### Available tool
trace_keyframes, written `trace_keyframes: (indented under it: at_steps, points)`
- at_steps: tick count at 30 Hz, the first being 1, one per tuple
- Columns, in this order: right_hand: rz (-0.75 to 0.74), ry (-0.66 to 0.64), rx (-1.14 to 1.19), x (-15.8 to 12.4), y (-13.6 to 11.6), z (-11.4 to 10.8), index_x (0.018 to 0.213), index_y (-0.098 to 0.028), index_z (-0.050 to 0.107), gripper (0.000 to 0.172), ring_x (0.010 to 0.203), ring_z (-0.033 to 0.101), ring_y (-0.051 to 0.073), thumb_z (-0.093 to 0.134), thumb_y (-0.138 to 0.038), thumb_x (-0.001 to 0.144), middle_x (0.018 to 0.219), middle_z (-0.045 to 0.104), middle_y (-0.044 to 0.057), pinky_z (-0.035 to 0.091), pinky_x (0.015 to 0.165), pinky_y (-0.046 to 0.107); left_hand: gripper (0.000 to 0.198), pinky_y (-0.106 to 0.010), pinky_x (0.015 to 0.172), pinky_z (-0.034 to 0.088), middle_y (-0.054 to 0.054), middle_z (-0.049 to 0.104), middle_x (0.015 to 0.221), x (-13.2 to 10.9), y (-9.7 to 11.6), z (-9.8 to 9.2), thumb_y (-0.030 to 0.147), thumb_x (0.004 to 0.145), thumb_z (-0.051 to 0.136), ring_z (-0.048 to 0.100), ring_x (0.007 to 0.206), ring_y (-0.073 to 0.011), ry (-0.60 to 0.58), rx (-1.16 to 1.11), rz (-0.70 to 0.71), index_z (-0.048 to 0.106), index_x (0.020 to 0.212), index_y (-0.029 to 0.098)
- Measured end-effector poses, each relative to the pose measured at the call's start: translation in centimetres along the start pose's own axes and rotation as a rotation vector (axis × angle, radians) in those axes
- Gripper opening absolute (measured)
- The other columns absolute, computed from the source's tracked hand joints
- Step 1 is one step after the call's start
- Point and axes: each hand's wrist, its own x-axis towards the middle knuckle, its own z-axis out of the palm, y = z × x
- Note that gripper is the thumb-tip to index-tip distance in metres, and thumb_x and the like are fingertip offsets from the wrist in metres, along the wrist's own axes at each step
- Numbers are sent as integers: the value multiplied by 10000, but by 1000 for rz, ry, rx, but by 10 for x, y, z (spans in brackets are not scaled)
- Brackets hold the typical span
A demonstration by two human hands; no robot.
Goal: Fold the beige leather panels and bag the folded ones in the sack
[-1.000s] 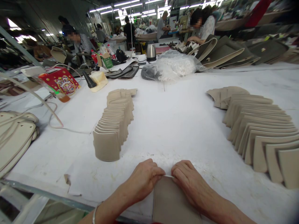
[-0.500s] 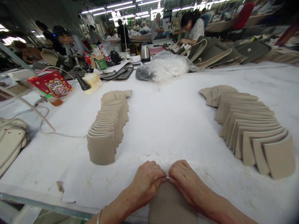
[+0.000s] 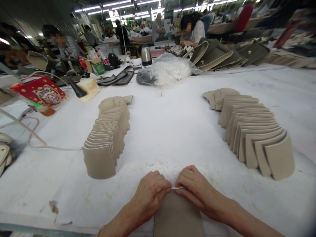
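Taupe leather-like panel [image 3: 178,215] lies before us at the near side of the white-covered worktable [image 3: 163,141], its near end running out of view. We have its far edge in both hands. Our left hand [image 3: 153,191] pinches the left part of that edge, thumb and fingers closed on it; our right hand [image 3: 194,187] grips further right, fingers curled in and pressed together. Between the two sets of fingertips, slightly apart, we see a short pale strip of the edge. Beyond our left hand lies a narrow row of overlapping taupe pieces [image 3: 100,163]; beyond our right, a wider fanned row [image 3: 280,156]. Past both rows we see a clear plastic bag [image 3: 172,70] with white contents, a steel kettle [image 3: 146,56] behind it, and dark olive pieces [image 3: 219,56] heaped to the right. At far left, a red printed box [image 3: 43,92] stands near a cream block [image 3: 90,88]. Further back, a co-worker in a pale patterned top [image 3: 198,32] leans forward.
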Motion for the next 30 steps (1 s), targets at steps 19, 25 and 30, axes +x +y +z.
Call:
trace_keyframes:
  at_steps: [19, 25, 30]
  points:
    - [205, -28, 172, -15, 10, -11, 855, -168, 539, 249, 812, 463, 165, 463, -378, 966, 857, 530, 31, 338, 727, 307, 154, -312, 738, 372, -8, 635, 812, 6, 15, 0, 223, 896, 494, 532, 833, -178, -46, 132, 9, 586, 775, 196]
    - [157, 54, 192, -21, 15, -12, 811, -170, 560, 261, 785, 474, 149, 552, -402, 928, 807, 540, 15, 337, 707, 288, 214, -307, 698, 340, 12, 627, 737, 18, 22, 14, 219, 900, 488, 545, 772, -161, -55, 164, 10, 548, 697, 186]
    - [178, 33, 212, -29, 19, -12, 877, -184, 582, 165, 834, 492, 147, 513, -316, 945, 866, 560, 17, 356, 752, 286, 200, -307, 704, 330, 4, 638, 723, 18, 22, 13, 216, 874, 537, 551, 770, -158, -48, 111, -37, 563, 679, 176]
